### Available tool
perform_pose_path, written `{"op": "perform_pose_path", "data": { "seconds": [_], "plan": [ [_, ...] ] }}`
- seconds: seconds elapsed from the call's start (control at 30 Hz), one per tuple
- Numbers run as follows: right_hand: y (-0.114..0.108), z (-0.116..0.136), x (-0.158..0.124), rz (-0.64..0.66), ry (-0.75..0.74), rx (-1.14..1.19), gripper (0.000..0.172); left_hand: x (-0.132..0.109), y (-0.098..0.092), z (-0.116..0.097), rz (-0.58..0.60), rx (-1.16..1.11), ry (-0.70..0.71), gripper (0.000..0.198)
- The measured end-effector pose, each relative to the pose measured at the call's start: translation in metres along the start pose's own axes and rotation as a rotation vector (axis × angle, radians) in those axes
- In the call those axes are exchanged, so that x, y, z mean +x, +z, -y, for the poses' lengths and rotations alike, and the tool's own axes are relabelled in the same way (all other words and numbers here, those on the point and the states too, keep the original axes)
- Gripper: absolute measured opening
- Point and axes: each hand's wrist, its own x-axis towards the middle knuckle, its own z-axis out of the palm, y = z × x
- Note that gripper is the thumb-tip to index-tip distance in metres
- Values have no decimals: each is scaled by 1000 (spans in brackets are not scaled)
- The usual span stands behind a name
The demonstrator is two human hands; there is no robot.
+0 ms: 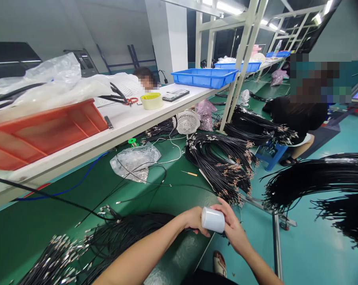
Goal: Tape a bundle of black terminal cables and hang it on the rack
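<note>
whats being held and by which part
A small white roll of film, gripped at its two ends, the left hand at one, the right hand at the other.

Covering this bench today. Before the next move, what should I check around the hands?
1. The white film roll is held by the left hand and right hand: ok.
2. The film roll's free end: cannot tell, the hands partly hide it.
3. The black cable bundle with metal terminals lies beside the left forearm, off the roll: ok.
4. Loose black wires straggle across the green bench mat: not ok.
</note>
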Motion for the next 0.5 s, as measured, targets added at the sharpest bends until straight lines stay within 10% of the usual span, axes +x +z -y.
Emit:
{"op": "perform_pose_path", "data": {
  "seconds": [0.23,0.5],
  "plan": [
    [-4,12,-17,206,78,-526,66,7,6,-1,-99,-5,-73,20],
    [11,29,-36,155,-378,-1080,62,11,-12,-6,-10,-59,-106,28]
  ]
}}
